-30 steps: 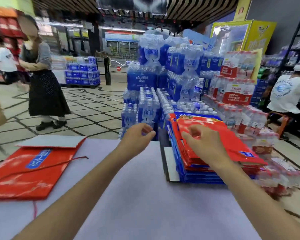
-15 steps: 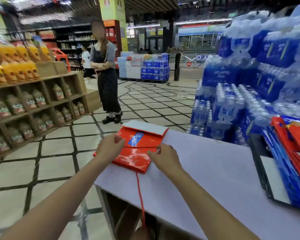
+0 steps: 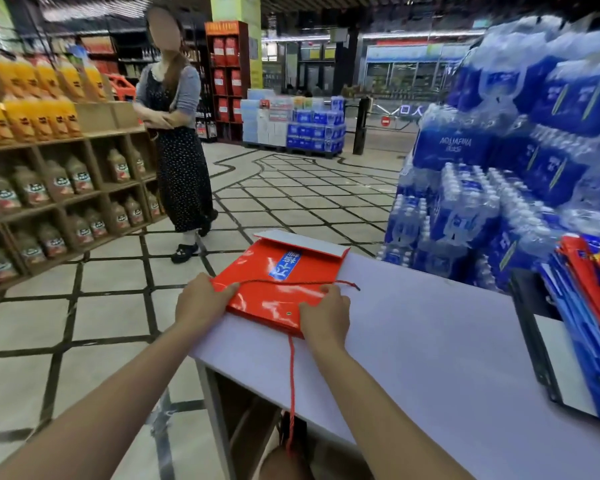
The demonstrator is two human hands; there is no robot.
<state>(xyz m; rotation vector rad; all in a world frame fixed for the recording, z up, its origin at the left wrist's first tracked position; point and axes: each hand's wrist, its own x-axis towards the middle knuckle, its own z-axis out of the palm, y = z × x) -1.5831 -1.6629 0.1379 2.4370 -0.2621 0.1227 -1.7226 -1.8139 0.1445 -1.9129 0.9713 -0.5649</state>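
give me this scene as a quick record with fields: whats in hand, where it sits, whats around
setting: shop with tiled floor
surface: pale table
item: flat red bag, folded, lying on the table's left end, blue label up
cord: red cord hanging over the near table edge
left hand: grips the bag's left edge
right hand: grips its near right corner
right of table: stack of flat bags, red and blue
behind: water bottle packs
left: juice shelves
bystander: person standing by the shelves

**Gloss on matt**

The red bag (image 3: 274, 299) at centre looks like glossy coated paper, and its cord (image 3: 291, 375) like twisted rope. The table (image 3: 430, 341) under it is smooth and matt. Shiny clear plastic film wraps the water packs (image 3: 465, 216) at right.
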